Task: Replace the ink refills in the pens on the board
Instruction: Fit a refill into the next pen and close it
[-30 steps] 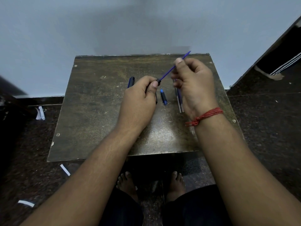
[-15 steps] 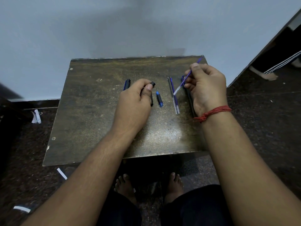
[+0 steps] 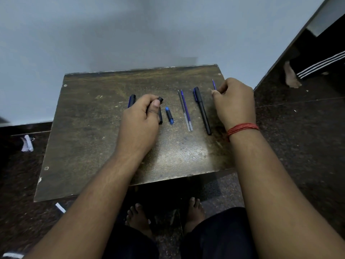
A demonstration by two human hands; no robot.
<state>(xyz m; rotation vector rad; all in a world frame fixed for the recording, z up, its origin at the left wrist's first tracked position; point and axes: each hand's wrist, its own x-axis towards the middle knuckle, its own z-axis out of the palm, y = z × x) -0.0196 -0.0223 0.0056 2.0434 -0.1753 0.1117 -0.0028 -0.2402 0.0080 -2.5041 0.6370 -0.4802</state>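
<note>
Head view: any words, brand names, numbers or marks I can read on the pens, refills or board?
None can be read.
Capped black pen: no print visible.
Two refills lying side by side: any marking too small to tell.
Black barrel in the left hand: no print visible.
Board: only scuffs.

Dim, cool light; glare patch on board (image 3: pixel 186 156); soft shadow on wall (image 3: pixel 130 34); edges bowed.

On the board (image 3: pixel 84 146), two refills (image 3: pixel 185 111) are lying between the tip piece (image 3: pixel 169 115) at left and the pen (image 3: pixel 202 111) at right.
</note>
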